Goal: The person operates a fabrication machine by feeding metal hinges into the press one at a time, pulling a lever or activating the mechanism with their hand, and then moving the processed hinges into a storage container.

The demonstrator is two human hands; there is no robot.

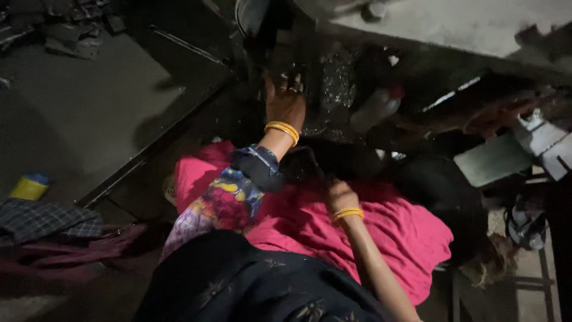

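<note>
Pink cloth (387,232): one; two hands, left (285,102), right (339,195).

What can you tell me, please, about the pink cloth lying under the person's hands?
The pink cloth is a bright magenta fabric, soft and creased, spread across the person's lap area in the dim light. It looks like plain woven cloth with no visible print. Its right edge hangs loose. The right hand rests on it near its upper edge, fingers closed; what they grip is too dark to tell. The patterned sleeve of the left arm crosses above its left part.
</note>
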